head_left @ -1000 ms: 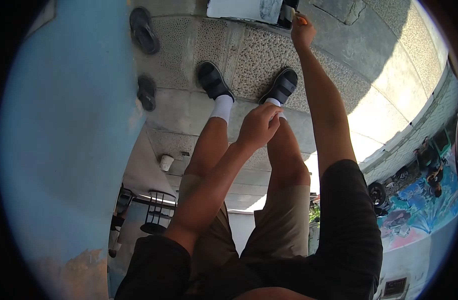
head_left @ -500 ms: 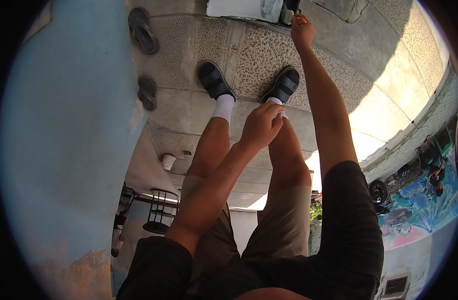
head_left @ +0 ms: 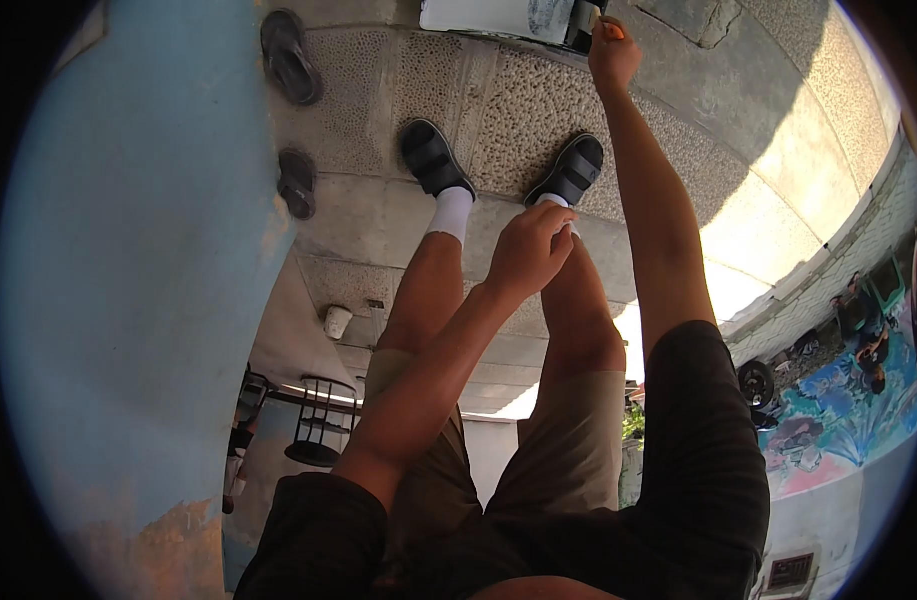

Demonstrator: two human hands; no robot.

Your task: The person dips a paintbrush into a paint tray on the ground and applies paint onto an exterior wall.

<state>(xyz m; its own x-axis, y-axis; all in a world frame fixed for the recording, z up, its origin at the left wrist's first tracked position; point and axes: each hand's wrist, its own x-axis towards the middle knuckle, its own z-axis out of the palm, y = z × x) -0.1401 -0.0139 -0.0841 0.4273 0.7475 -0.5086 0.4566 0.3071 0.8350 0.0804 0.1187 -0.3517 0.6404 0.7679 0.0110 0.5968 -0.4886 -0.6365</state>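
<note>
At the top right, my right hand [head_left: 615,62] is closed around an orange-handled paintbrush [head_left: 612,31]; its pale end points toward a dark container [head_left: 580,38]. Left of that container is a white panel [head_left: 483,14] with a grey smeared patch, cut off by the frame's top edge. My left hand [head_left: 526,250] hovers in front of my right shin, fingers pinched together. Whatever may be between those fingertips is too small to make out, and a white sock shows behind them.
Black sandals [head_left: 436,158] are on my feet, over pebbled paving. Two loose dark slippers [head_left: 290,58] lie beside the blue wall [head_left: 138,250]. Behind me are a white cup [head_left: 337,321], a black metal stool [head_left: 318,425] and, at right, a painted mural [head_left: 848,410].
My right hand and the paintbrush have shifted slightly right, away from the panel's edge. The left hand stays pinched in nearly the same place.
</note>
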